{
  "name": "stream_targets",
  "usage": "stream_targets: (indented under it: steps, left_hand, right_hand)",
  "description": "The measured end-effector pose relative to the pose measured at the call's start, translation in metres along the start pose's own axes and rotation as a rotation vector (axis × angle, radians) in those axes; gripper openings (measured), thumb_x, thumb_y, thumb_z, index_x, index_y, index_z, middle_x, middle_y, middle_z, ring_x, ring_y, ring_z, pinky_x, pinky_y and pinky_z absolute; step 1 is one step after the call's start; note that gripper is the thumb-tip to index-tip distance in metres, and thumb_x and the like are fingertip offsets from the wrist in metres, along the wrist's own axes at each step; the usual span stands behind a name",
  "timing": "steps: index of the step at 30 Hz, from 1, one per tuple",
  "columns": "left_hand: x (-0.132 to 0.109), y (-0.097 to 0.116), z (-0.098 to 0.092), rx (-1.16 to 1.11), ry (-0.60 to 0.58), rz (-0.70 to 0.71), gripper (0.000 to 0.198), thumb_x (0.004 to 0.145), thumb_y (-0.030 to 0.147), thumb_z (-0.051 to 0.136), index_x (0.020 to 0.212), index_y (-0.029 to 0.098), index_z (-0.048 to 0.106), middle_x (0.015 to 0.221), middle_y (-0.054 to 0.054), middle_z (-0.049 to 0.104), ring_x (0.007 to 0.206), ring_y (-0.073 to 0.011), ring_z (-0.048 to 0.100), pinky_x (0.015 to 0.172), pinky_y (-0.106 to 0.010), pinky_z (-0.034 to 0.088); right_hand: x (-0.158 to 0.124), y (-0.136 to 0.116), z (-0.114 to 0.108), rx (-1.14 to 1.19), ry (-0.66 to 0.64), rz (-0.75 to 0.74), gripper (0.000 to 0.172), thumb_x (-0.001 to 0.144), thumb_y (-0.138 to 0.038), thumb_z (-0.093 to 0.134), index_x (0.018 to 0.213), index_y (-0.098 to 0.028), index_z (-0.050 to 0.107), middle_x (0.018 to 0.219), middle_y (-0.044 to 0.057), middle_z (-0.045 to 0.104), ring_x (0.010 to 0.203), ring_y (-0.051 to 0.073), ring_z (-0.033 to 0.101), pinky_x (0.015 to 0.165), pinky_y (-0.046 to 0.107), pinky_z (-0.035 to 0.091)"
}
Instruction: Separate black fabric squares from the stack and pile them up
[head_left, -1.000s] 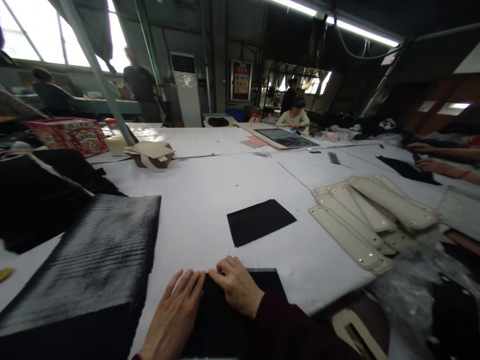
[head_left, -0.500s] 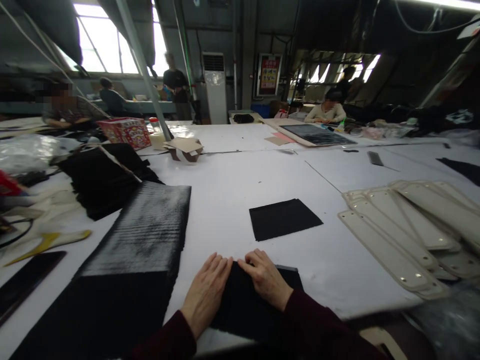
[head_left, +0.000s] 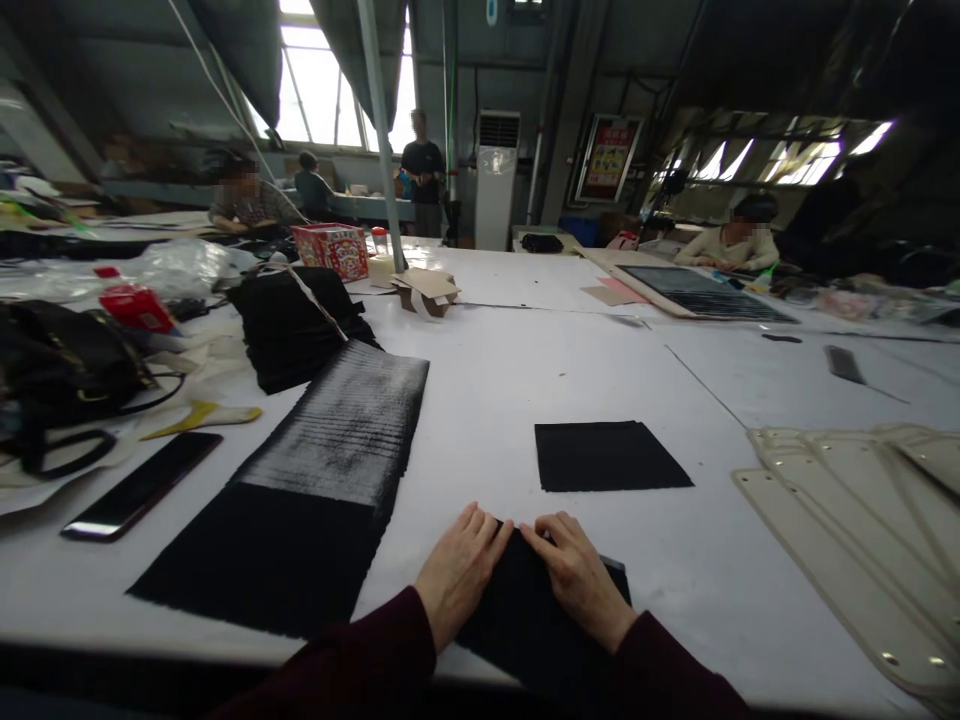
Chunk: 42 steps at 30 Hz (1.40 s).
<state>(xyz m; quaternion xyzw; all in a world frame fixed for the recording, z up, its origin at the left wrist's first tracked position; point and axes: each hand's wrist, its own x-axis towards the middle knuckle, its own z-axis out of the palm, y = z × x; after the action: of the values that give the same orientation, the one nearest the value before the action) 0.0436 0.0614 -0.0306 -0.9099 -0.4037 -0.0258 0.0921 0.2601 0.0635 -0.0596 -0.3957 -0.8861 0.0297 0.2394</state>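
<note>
Both hands are at the far edge of a black sheet of material (head_left: 517,620) on the near side of the white table. My left hand (head_left: 459,570) presses on its left part, fingers together, with thumb and index finger at the edge. Opposite it, my right hand (head_left: 581,580) has bent fingers and pinches the same edge, its tips close to the left ones. A grey strip (head_left: 613,564) shows at the sheet's far right corner. Beyond the hands lies another black piece (head_left: 611,457), flat. To the left, overlapping black pieces with greyish coated strips (head_left: 322,430) are fanned out.
A phone (head_left: 142,487), a black stack (head_left: 296,325) and a red-capped packet (head_left: 135,302) occupy the left side. Beige panels with metal studs (head_left: 840,530) overlap at the right. Across the white table (head_left: 480,400), a person (head_left: 731,245) sits at the far right.
My view has turned left, so the scene sits farther right. Both hands stay at the black sheet's far edge, with the right fingers slightly more bent.
</note>
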Motion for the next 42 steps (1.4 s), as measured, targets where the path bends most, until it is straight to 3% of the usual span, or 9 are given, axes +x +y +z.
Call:
stream_targets:
  steps: [5,8,11,15,21,26,32,37,42]
  left_hand:
    - [0.007,0.009,-0.004,0.010,0.004,0.052,0.046,0.087,0.010,0.047,0.132,0.005,0.048,0.116,-0.012,0.057,0.104,-0.0243,0.054,0.102,-0.038,0.039]
    - [0.009,0.018,-0.006,0.025,-0.006,0.032,0.052,0.087,0.010,0.047,0.138,0.005,0.042,0.110,-0.013,0.059,0.099,-0.0250,0.055,0.098,-0.041,0.041]
    - [0.011,0.025,-0.004,0.034,-0.015,0.002,0.054,0.088,0.014,0.047,0.141,0.009,0.039,0.111,-0.013,0.059,0.104,-0.0266,0.054,0.100,-0.045,0.039]
    - [0.015,0.033,-0.001,0.041,-0.005,0.052,0.050,0.087,0.010,0.045,0.137,0.007,0.045,0.122,-0.014,0.056,0.114,-0.0246,0.051,0.105,-0.040,0.036]
    - [0.024,0.048,-0.009,0.091,-0.050,0.023,0.055,0.087,0.011,0.045,0.142,0.009,0.040,0.104,-0.012,0.061,0.094,-0.0248,0.057,0.089,-0.041,0.047]
    - [0.029,0.058,-0.008,0.102,-0.006,0.074,0.048,0.088,0.011,0.046,0.135,0.005,0.049,0.116,-0.013,0.059,0.106,-0.0252,0.054,0.098,-0.039,0.043]
    - [0.034,0.075,-0.005,0.176,-0.012,0.045,0.055,0.088,0.014,0.048,0.143,0.010,0.041,0.106,-0.014,0.062,0.096,-0.0264,0.058,0.089,-0.043,0.047]
    - [0.039,0.083,-0.003,0.138,0.052,0.120,0.048,0.087,0.011,0.048,0.134,0.006,0.051,0.120,-0.014,0.059,0.111,-0.0250,0.053,0.100,-0.039,0.041]
    - [0.044,0.095,-0.010,0.154,-0.007,0.087,0.055,0.086,0.011,0.048,0.141,0.008,0.044,0.103,-0.011,0.062,0.090,-0.0232,0.057,0.085,-0.038,0.047]
  right_hand:
    - [-0.008,0.005,-0.007,-0.001,0.013,-0.005,0.040,0.095,-0.006,0.037,0.129,-0.017,0.054,0.098,0.010,0.055,0.090,0.023,0.048,0.078,0.040,0.046]
    - [-0.013,0.006,-0.012,0.004,0.009,0.005,0.039,0.095,-0.006,0.038,0.128,-0.018,0.055,0.097,0.010,0.055,0.090,0.023,0.048,0.078,0.040,0.046]
    - [-0.018,0.007,-0.017,0.000,0.013,0.015,0.039,0.094,-0.006,0.039,0.128,-0.018,0.055,0.096,0.009,0.055,0.089,0.022,0.048,0.079,0.040,0.046]
    - [-0.025,0.009,-0.021,-0.002,0.014,0.038,0.040,0.093,-0.005,0.043,0.128,-0.018,0.056,0.096,0.009,0.056,0.090,0.022,0.049,0.079,0.039,0.046]
    - [-0.032,0.014,-0.028,-0.001,-0.005,0.028,0.038,0.094,-0.007,0.043,0.128,-0.017,0.056,0.094,0.008,0.056,0.088,0.021,0.048,0.079,0.038,0.046]
    - [-0.042,0.022,-0.037,-0.015,-0.025,-0.016,0.039,0.094,-0.008,0.043,0.130,-0.017,0.054,0.095,0.009,0.057,0.089,0.022,0.048,0.080,0.038,0.047]
    - [-0.058,0.033,-0.045,-0.037,-0.038,-0.028,0.041,0.092,-0.004,0.040,0.129,-0.015,0.054,0.096,0.010,0.056,0.089,0.022,0.046,0.081,0.039,0.048]
    - [-0.064,0.037,-0.048,-0.037,-0.051,-0.037,0.039,0.092,-0.005,0.042,0.128,-0.014,0.054,0.097,0.010,0.056,0.090,0.022,0.046,0.081,0.038,0.048]
    - [-0.070,0.039,-0.054,-0.048,-0.049,-0.033,0.039,0.093,-0.006,0.043,0.129,-0.014,0.053,0.095,0.008,0.056,0.089,0.021,0.047,0.081,0.037,0.048]
